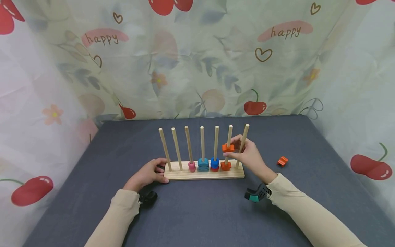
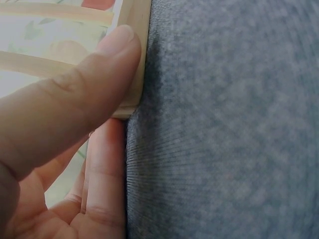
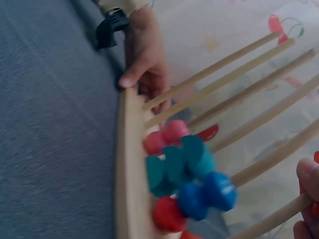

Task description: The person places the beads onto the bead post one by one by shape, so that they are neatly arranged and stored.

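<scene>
A wooden peg stand (image 1: pixel 203 175) with several upright pegs rests on the dark table. My left hand (image 1: pixel 150 174) grips its left end, thumb (image 2: pixel 117 55) on the front edge and fingers round the end. My right hand (image 1: pixel 251 157) pinches an orange bead (image 1: pixel 227 148) partway up the sixth peg from the left, which passes through it. Below, another orange bead (image 1: pixel 226 166) sits at that peg's foot. Pink beads (image 3: pixel 174 131), teal beads (image 3: pixel 172 167) and blue beads (image 3: pixel 207 195) above a red one (image 3: pixel 168 214) fill the third, fourth and fifth pegs' feet.
One loose orange bead (image 1: pixel 282 161) lies on the table (image 1: pixel 197 212) to the right of the stand. A patterned curtain (image 1: pixel 197 68) with cherries surrounds the back and sides. Each wrist wears a dark device, the right one (image 1: pixel 258 192) partly green.
</scene>
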`<action>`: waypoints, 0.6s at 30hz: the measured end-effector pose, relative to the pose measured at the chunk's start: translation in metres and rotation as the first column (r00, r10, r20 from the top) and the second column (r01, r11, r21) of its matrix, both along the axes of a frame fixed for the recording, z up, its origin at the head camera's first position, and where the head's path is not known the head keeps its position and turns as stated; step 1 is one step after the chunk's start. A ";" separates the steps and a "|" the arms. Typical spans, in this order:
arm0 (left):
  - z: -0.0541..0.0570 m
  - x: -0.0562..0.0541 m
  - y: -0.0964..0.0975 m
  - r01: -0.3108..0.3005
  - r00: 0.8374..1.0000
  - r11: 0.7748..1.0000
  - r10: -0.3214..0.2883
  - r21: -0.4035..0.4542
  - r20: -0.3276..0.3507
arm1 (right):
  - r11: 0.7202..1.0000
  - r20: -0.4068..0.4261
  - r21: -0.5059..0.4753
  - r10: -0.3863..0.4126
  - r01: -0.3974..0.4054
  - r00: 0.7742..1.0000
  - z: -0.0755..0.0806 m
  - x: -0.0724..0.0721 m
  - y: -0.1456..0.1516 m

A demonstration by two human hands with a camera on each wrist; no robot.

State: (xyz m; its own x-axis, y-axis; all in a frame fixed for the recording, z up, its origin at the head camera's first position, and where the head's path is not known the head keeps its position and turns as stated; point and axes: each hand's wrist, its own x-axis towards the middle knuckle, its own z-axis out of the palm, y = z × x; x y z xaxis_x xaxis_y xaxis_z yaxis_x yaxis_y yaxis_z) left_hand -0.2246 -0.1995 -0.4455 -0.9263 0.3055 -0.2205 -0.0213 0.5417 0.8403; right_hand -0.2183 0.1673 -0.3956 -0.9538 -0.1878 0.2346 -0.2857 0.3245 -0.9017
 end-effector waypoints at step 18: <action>0.002 0.002 0.000 0.006 1.000 1.000 -0.006 0.012 0.001 | 0.996 0.154 0.089 0.007 -0.021 0.988 -0.058 -0.008 0.005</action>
State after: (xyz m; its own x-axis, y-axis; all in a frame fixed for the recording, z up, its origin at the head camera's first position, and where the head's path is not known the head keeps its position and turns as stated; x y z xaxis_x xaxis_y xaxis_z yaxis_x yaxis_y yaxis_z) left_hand -0.2222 -0.1993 -0.4432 -0.9240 0.3139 -0.2182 -0.0192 0.5318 0.8466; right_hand -0.2262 0.1722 -0.4536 -0.9743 -0.2148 0.0672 -0.1513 0.4037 -0.9023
